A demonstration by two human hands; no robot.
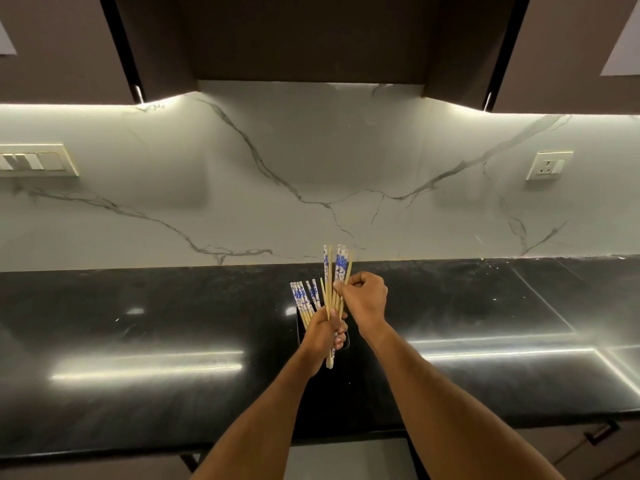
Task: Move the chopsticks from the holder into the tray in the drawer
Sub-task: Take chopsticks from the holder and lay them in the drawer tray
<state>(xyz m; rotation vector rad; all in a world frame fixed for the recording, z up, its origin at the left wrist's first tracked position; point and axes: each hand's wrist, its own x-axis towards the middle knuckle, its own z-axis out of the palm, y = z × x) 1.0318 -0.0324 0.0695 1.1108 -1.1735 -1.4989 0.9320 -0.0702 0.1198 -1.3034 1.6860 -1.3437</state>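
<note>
Gripping a raised bundle of chopsticks [330, 289], the left hand [323, 336] holds low, the right hand [363, 297] pinches higher; others [304, 299] remain in the holder [299, 327] just left; drawer tray unseen, nothing delivered.

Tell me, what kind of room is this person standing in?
Most likely a home kitchen. A glossy black stone countertop runs under dark wall cabinets with strip lighting, backed by a white marble-veined wall, and both hands are gathering blue-patterned wooden chopsticks.
</note>
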